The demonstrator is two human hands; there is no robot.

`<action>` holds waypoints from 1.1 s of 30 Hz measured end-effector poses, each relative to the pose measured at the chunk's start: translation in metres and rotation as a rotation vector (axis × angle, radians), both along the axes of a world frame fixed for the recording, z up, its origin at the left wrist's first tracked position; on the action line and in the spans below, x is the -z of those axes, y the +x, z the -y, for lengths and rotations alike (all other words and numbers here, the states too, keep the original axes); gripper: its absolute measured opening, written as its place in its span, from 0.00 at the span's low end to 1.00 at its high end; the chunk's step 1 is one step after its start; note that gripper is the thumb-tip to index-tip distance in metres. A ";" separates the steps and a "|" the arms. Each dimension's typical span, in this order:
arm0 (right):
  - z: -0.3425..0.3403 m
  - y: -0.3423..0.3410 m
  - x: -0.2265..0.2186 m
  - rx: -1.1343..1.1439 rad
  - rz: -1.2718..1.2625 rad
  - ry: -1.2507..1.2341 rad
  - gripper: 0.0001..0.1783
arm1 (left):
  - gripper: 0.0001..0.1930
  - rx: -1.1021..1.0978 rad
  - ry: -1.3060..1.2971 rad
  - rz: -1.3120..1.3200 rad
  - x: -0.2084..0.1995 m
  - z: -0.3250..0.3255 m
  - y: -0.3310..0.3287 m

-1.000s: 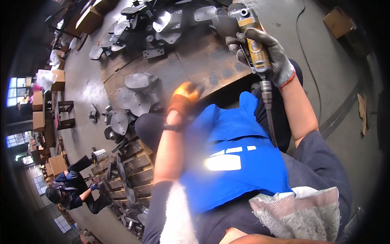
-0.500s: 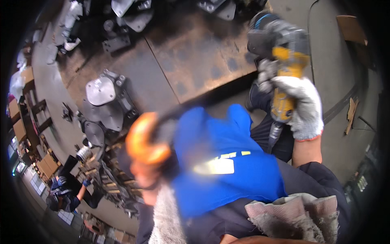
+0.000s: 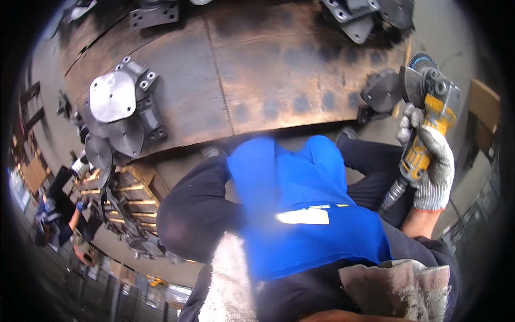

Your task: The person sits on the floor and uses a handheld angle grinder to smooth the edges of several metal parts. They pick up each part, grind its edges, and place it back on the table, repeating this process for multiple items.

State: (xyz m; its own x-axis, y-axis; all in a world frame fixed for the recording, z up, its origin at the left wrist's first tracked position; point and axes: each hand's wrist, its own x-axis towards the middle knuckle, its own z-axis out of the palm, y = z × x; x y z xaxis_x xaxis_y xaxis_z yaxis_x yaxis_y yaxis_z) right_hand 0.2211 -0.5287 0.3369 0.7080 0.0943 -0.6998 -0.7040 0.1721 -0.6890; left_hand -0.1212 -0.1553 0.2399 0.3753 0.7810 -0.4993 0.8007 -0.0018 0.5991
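gone from view is the left hand, whose orange glove showed by the left knee half a second ago, so i cannot tell whether it is clenched, loose or gripping something; the right hand (image 3: 437, 161) has swung farther out to the right, taking the yellow grinder (image 3: 440, 115) along. that hand, in a pale knitted glove, is wrapped around the grinder's body, fingers curled over its near side, and the tool slants with its head up and its metal fitting (image 3: 395, 193) pointing down toward the lap. the grinder sits just off the right end of the worktable (image 3: 182, 91), a blue-edged disc (image 3: 424, 60) at its head, close beside a dark rounded plate (image 3: 383, 91) on the table's corner; whether they touch i can't tell from here. over on the table's left, a bright metal plate (image 3: 112, 96) lies on top of darker brackets and plates, with a drilled bracket (image 3: 154, 16) farther back. the person is seated, knees spread, in a blue apron (image 3: 322, 247). lower left, dark parts crowd a wooden pallet (image 3: 134, 196), and a co-worker (image 3: 53, 222) bends near it.
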 end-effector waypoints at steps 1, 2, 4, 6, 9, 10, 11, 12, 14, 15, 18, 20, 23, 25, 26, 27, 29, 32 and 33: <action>-0.008 0.006 -0.002 -0.075 0.006 0.011 0.24 | 0.19 0.008 -0.055 -0.042 0.009 0.012 -0.008; -0.010 0.012 -0.005 -0.149 0.010 0.012 0.23 | 0.19 0.020 -0.104 -0.075 0.018 0.022 -0.015; -0.020 0.020 -0.008 -0.274 0.059 -0.011 0.23 | 0.19 0.044 -0.182 -0.120 0.033 0.043 -0.028; -0.029 0.025 0.000 -0.356 0.034 -0.047 0.22 | 0.19 0.044 -0.228 -0.155 0.041 0.063 -0.044; -0.048 0.022 0.003 -0.505 -0.012 -0.100 0.18 | 0.19 0.060 -0.276 -0.184 0.053 0.091 -0.065; -0.049 0.019 0.011 -0.531 -0.041 -0.093 0.16 | 0.19 0.064 -0.284 -0.186 0.054 0.102 -0.072; -0.047 0.016 0.025 -0.557 -0.067 -0.083 0.15 | 0.19 0.069 -0.285 -0.188 0.057 0.111 -0.078; -0.048 0.012 0.033 -0.630 -0.086 -0.110 0.13 | 0.19 0.080 -0.294 -0.190 0.059 0.119 -0.084; -0.048 0.002 0.053 -0.740 -0.128 -0.181 0.11 | 0.19 0.099 -0.297 -0.199 0.062 0.133 -0.094; -0.045 -0.001 0.071 -0.796 -0.146 -0.222 0.13 | 0.18 0.105 -0.303 -0.198 0.064 0.140 -0.098; -0.039 -0.018 0.103 -0.798 -0.167 -0.347 0.14 | 0.18 0.146 -0.313 -0.196 0.072 0.148 -0.102; -0.039 -0.023 0.144 -0.841 -0.156 -0.375 0.13 | 0.18 0.142 -0.292 -0.203 0.071 0.152 -0.115; -0.038 -0.028 0.192 -0.850 -0.084 -0.229 0.11 | 0.18 0.128 -0.247 -0.200 0.064 0.158 -0.136; -0.035 -0.036 0.191 -0.835 -0.072 -0.211 0.10 | 0.18 0.127 -0.229 -0.201 0.061 0.160 -0.147; -0.031 -0.037 0.189 -0.842 -0.051 -0.213 0.11 | 0.18 0.131 -0.225 -0.206 0.061 0.158 -0.147; -0.031 -0.040 0.175 -0.857 -0.019 -0.219 0.11 | 0.18 0.129 -0.217 -0.201 0.061 0.160 -0.151; -0.027 -0.039 0.187 -0.943 0.110 -0.352 0.12 | 0.18 0.120 -0.211 -0.193 0.063 0.165 -0.158; -0.037 -0.053 0.149 -1.269 0.395 -0.829 0.26 | 0.18 0.106 -0.209 -0.207 0.062 0.177 -0.173; -0.033 -0.050 0.147 -1.283 0.379 -0.814 0.27 | 0.18 0.114 -0.213 -0.201 0.065 0.181 -0.173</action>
State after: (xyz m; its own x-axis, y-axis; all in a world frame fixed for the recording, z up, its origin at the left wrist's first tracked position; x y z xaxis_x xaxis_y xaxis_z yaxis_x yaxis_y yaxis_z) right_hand 0.1708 -0.4957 0.1897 0.5944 0.4490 -0.6671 0.1470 -0.8763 -0.4588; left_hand -0.2939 -0.3361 0.1748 0.3316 0.6094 -0.7202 0.9050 0.0102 0.4253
